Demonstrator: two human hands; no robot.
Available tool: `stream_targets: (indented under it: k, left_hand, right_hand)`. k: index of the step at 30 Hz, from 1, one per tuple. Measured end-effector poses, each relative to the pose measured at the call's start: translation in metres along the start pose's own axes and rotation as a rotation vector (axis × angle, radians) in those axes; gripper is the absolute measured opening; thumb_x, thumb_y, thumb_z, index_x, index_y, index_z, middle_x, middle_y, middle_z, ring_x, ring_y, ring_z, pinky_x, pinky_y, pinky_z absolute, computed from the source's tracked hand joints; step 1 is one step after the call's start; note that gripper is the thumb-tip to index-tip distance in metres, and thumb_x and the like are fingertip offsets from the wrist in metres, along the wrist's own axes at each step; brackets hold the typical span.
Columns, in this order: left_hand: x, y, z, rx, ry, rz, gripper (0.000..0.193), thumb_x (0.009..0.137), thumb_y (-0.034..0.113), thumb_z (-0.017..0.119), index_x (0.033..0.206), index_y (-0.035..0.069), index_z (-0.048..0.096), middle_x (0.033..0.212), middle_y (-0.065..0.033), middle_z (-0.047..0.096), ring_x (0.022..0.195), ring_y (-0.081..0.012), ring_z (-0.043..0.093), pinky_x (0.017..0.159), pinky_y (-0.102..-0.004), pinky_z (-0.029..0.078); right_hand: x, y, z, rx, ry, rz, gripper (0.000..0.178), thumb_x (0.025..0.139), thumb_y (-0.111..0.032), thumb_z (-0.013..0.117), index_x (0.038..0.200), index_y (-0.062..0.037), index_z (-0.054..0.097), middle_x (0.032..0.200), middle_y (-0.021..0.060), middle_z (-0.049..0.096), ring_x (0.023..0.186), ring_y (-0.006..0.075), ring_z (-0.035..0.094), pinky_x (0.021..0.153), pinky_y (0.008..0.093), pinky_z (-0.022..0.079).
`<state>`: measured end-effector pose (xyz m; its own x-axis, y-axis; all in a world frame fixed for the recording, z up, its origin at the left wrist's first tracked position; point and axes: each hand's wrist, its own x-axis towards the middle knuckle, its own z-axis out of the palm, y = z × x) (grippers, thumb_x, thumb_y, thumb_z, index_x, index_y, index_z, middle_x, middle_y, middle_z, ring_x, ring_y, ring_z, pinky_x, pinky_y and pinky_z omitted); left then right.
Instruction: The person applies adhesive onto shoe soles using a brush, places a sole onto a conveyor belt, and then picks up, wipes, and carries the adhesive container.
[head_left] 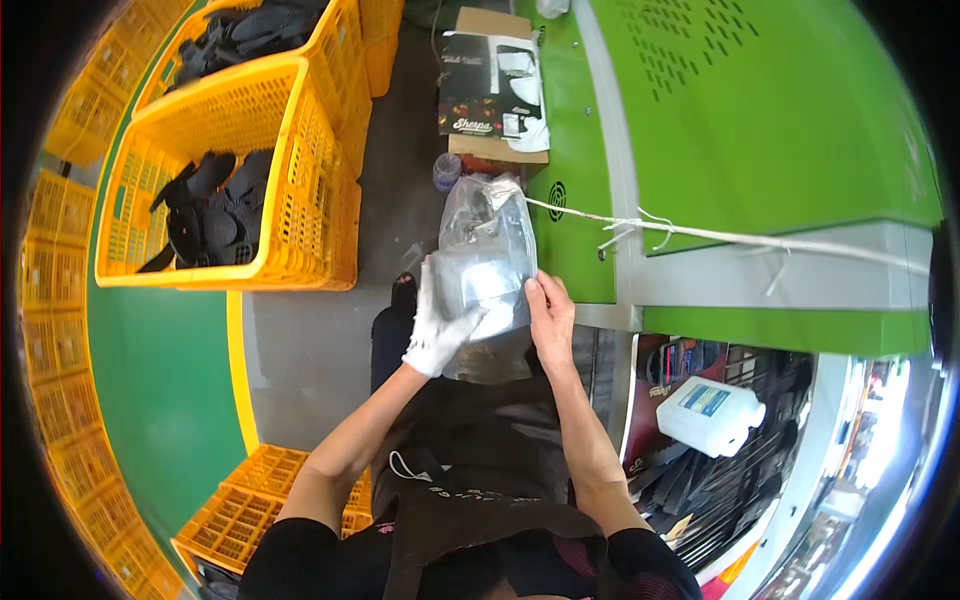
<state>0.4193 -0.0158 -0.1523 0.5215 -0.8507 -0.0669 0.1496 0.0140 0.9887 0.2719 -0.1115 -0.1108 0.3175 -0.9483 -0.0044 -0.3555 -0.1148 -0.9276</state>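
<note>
A clear plastic bag (pixel 487 262) with pale grey contents is held up at chest height, between a yellow crate (pixel 300 190) and a green machine (pixel 760 130). The bag is best kept supported from both sides. The gloved left hand (pixel 437 325) is clamped on its lower edge; the bare right hand (pixel 551 318) is pinched closed on its right side.

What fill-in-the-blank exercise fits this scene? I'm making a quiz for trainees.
1. The left hand wears a ____ glove.
2. Both hands, the right hand bare, hold a clear plastic ____.
3. The crates on the floor are ____ in colour.
4. The machine housing to the right is ____.

Missing words: white; bag; yellow; green
</note>
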Motion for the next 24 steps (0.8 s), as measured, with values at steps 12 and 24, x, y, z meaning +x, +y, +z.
stream_targets:
  k: [12,24]
  left_hand:
    - [0.062,-0.169,0.042,-1.161,0.049,-0.754,0.075,0.088,0.034,0.062,0.148,0.024,0.018,0.142,-0.0075,0.040,0.126,-0.0290,0.046,0.101,-0.0530,0.040]
    - [0.141,-0.231,0.051,-0.839,-0.177,-1.089,0.093,0.084,0.047,0.067,0.148,0.015,0.007,0.142,-0.0117,0.035,0.122,-0.0300,0.045,0.095,-0.0553,0.041]
  right_hand:
    - [0.089,0.116,0.033,-0.146,-0.302,0.581,0.058,0.083,-0.031,0.070,0.129,-0.0020,0.053,0.118,0.0134,0.059,0.111,0.0250,0.054,0.098,0.0345,0.040]
    - [0.163,0.183,0.021,-0.239,-0.206,0.878,0.066,0.079,-0.037,0.066,0.133,-0.0032,0.047,0.124,0.0104,0.053,0.105,0.0236,0.053,0.082,0.0355,0.045]
